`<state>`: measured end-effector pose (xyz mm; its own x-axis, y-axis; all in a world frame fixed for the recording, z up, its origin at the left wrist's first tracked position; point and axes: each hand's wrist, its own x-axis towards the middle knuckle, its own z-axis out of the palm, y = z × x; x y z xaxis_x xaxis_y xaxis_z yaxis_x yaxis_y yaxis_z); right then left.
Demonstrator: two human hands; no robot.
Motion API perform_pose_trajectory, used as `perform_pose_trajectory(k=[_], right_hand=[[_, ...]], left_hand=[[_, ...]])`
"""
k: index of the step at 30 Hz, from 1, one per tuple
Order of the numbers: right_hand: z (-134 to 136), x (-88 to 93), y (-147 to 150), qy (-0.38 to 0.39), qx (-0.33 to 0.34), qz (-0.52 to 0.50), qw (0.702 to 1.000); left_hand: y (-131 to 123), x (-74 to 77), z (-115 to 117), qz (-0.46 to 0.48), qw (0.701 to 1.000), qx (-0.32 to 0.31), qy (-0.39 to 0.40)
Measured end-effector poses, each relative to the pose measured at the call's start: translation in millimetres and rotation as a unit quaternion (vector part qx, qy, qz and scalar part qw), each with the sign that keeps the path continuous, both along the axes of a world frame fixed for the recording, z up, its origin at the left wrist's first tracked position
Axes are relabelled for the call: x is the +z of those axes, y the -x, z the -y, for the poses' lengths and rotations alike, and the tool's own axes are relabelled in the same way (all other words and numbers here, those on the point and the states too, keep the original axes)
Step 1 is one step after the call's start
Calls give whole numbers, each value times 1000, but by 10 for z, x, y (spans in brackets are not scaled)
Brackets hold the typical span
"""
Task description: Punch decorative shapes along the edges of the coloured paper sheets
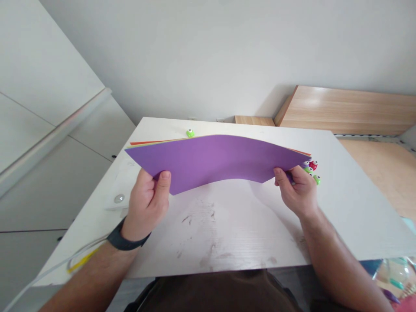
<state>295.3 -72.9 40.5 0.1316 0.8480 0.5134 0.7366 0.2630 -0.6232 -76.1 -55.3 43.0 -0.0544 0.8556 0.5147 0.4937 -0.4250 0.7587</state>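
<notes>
I hold a stack of coloured paper sheets (214,162) above a white table (341,190); the top sheet is purple, with orange and pale edges showing behind it. The stack bows upward in the middle. My left hand (146,203) grips its near left corner, thumb on top. My right hand (297,188) pinches the near right corner. A dark band sits on my left wrist.
Several small colourful frog-shaped punches (312,170) lie just beyond my right hand, and a green one (190,133) sits at the table's far edge. A cable (81,255) trails off the left edge. White cupboards stand left, a wooden bed frame (351,108) right.
</notes>
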Motion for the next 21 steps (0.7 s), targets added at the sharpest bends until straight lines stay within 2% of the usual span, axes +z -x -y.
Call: perform_pose_trajectory(k=[21], right_hand=[[-9,-18,-23,0,-17,22,1000]], left_hand=[[20,-52,-23,10,1000,-10,5]])
